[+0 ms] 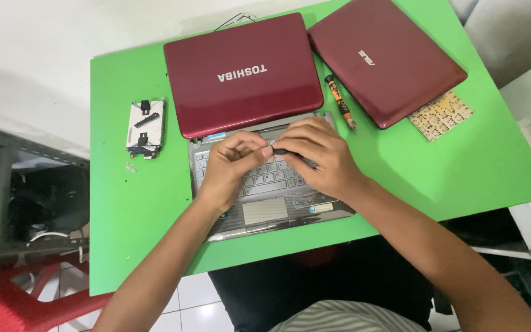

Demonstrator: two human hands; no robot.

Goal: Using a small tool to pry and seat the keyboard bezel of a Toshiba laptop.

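Observation:
A silver laptop base [265,209] with a keyboard lies on the green table [136,203], its dark red lid [241,74] folded flat behind it. My left hand [232,166] rests on the left of the keyboard, fingers curled. My right hand [318,154] is over the right of the keyboard. Between the fingertips of both hands sits a small black piece [279,151], pinched by my right hand and touched by my left. What the piece is cannot be told.
A second dark red laptop [388,58] lies shut at the back right. An orange-and-black screwdriver [340,101] lies between the laptops. A yellow perforated board [440,115] sits at right, a hard drive in its bracket [145,127] at left, with small loose parts [130,166] near it.

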